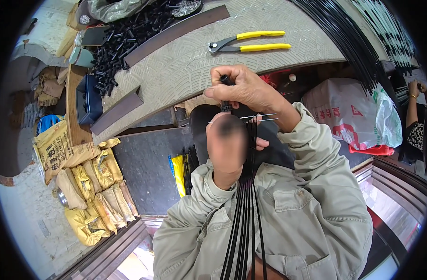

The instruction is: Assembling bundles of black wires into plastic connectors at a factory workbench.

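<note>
My right hand (244, 88) is closed, pinching a short black tubular plastic piece (226, 80) between thumb and fingers. Just below it, my left hand (226, 142) is wrapped round a bundle of long thin black rods (245, 200); part of this hand is blurred. The rods run down across my jacket toward the lower edge. Several thin silvery wires (265, 116) stick out sideways by the left hand. A ribbed black end (226, 107) shows between the two hands, and whether it belongs to the tubular piece I cannot tell.
Yellow-handled pliers (251, 41) lie on the textured bench (185, 58). Many black plastic pieces (125, 39) are heaped at its left, near a blue bin (88, 100). Black rods (344, 32) hang over the right edge above a white bag (335, 109). Yellow packets (92, 186) lie lower left.
</note>
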The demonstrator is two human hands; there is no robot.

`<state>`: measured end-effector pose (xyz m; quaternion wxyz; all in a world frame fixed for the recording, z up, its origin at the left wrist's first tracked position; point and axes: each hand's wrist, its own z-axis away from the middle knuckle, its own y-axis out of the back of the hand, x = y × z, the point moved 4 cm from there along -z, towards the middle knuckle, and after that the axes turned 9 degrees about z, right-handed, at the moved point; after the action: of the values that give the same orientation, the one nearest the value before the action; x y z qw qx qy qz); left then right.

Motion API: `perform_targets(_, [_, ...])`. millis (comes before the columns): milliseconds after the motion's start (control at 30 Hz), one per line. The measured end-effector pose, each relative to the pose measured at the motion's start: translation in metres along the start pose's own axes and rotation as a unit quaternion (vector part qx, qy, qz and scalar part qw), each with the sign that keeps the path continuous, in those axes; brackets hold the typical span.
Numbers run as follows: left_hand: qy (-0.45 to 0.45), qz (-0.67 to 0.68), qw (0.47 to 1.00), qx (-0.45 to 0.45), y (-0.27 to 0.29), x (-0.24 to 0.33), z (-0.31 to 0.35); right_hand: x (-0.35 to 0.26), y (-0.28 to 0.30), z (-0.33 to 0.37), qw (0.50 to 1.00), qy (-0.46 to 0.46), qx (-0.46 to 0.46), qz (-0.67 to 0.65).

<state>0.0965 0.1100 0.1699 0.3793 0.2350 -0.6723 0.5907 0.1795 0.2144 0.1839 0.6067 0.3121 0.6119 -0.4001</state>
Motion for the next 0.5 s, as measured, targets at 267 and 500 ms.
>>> perform_targets(267, [-0.023,0.002,1.0,0.013,0.004,-0.002,-0.003,0.003,-0.001,-0.003,1.0,0.005,0.005,-0.008])
perform_targets(500, [-0.003,-0.015,0.999,0.042,0.007,-0.004,-0.011,0.001,-0.001,-0.006,0.997,0.061,-0.006,0.037])
